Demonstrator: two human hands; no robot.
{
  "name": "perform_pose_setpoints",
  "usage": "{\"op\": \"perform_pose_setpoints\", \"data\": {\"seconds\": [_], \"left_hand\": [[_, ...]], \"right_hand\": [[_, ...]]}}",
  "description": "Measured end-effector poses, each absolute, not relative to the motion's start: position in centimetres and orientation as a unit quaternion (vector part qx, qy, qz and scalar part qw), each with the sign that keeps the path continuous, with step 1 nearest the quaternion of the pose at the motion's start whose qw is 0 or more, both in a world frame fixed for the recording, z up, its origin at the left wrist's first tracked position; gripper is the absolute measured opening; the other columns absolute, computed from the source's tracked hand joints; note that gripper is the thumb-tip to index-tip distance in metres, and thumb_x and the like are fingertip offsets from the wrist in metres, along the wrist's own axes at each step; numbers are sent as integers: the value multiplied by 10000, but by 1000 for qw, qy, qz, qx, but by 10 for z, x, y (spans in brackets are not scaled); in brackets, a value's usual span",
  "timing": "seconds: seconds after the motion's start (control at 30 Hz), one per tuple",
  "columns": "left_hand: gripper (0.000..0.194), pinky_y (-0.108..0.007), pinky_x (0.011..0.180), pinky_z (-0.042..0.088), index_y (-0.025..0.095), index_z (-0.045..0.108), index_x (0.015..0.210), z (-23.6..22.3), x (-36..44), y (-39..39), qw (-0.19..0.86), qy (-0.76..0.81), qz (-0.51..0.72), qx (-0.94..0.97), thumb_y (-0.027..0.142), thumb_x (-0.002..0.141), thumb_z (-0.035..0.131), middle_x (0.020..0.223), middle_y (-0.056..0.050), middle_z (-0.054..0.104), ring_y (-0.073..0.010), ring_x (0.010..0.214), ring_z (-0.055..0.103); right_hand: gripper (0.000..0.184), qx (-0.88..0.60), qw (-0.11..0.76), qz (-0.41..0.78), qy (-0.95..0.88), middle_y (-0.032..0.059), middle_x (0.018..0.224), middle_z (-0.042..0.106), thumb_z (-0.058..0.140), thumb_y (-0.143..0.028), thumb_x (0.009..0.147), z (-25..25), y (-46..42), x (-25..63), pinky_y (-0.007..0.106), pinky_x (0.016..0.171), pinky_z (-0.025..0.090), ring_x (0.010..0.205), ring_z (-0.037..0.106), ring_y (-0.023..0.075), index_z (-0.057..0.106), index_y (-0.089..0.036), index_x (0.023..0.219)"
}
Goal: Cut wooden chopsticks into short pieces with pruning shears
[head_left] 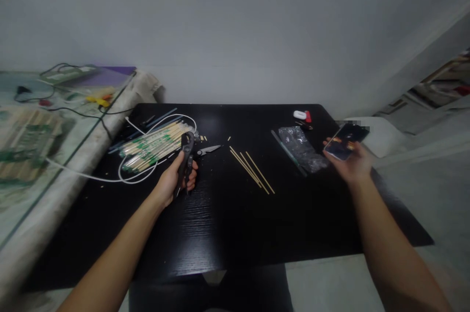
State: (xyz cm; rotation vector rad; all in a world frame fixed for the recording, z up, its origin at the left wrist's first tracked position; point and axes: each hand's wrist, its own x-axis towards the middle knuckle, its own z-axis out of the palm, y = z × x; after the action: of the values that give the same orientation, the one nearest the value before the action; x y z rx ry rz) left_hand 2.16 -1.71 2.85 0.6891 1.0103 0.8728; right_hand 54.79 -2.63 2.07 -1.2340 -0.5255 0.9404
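My left hand is closed around the dark handles of pruning shears, raised over the left part of the black table. Just beyond them a pointed metal blade shows; whether it belongs to a separate tool I cannot tell. Off to the right, my right hand grips a smartphone, its dark screen tilted up and reflecting light. Several thin wooden sticks lie loose between the hands. Behind the shears are packs of wrapped chopsticks with green print, partly crossed by a white cable.
A crumpled clear plastic bag lies on the black table, near a white earbud case. Short stick offcuts are scattered toward the back. A glass-topped surface with more chopstick packs adjoins at left.
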Motion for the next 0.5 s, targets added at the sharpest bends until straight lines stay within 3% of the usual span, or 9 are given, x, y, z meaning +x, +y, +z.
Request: {"op": "perform_pose_setpoints", "data": {"seconds": [0.3, 0.5], "left_hand": [[555, -239, 404, 410, 141, 632, 847, 31, 24, -19, 724, 461, 401, 320, 665, 942, 474, 546, -2, 504, -124, 425, 438], [561, -237, 408, 411, 137, 639, 862, 29, 22, -18, 725, 459, 399, 324, 675, 928, 495, 552, -2, 507, -125, 433, 446]], "right_hand": [[256, -541, 688, 427, -227, 87, 1084, 768, 575, -414, 866, 14, -22, 550, 497, 900, 610, 1096, 712, 285, 709, -238, 994], [266, -532, 706, 426, -193, 100, 1042, 767, 516, -391, 901, 17, -20, 545, 439, 788, 644, 1039, 715, 293, 710, -232, 992]]}}
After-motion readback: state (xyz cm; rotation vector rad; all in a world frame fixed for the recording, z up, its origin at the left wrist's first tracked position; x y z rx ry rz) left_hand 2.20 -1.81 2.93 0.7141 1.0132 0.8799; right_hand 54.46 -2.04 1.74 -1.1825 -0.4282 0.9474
